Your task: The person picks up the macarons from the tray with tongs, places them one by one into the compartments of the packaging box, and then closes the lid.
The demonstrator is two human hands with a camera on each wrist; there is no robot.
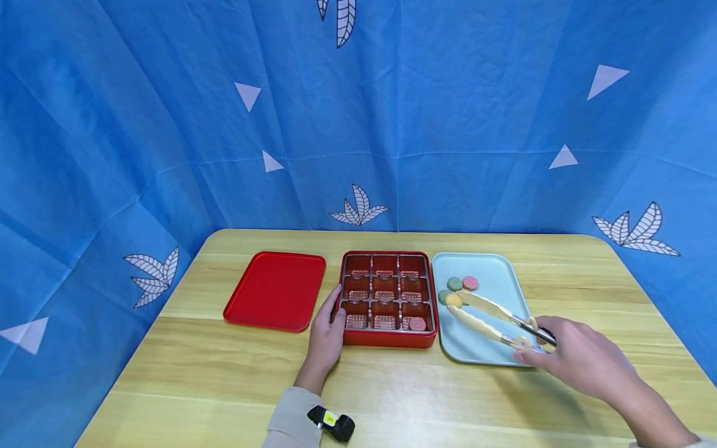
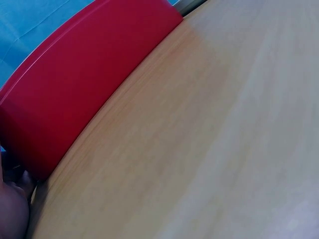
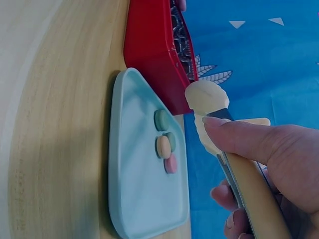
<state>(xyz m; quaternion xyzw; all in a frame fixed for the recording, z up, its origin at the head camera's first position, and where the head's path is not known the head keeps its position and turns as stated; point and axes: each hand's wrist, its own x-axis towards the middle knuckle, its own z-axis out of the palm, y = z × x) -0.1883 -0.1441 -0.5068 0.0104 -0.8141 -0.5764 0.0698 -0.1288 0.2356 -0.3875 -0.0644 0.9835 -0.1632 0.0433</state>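
Note:
My right hand (image 1: 585, 358) grips metal tongs with cream scalloped tips (image 1: 476, 323). Their two arms stand apart, reaching over the pale blue tray (image 1: 495, 345). On that tray lie a yellow macaron (image 1: 454, 300), a pink macaron (image 1: 470, 283) and two green macarons (image 1: 455, 284). In the right wrist view the tips (image 3: 207, 97) are above the tray, clear of the macarons. My left hand (image 1: 327, 336) rests against the left side of a red box (image 1: 386, 338), fingers and thumb extended. The box has a divided insert; a pink macaron (image 1: 417, 323) sits in its front right compartment.
A flat red lid or tray (image 1: 277, 289) lies left of the box. The blue tray stands close against the box's right side. Behind the wooden table (image 1: 386, 398) hangs a blue curtain (image 1: 448, 112).

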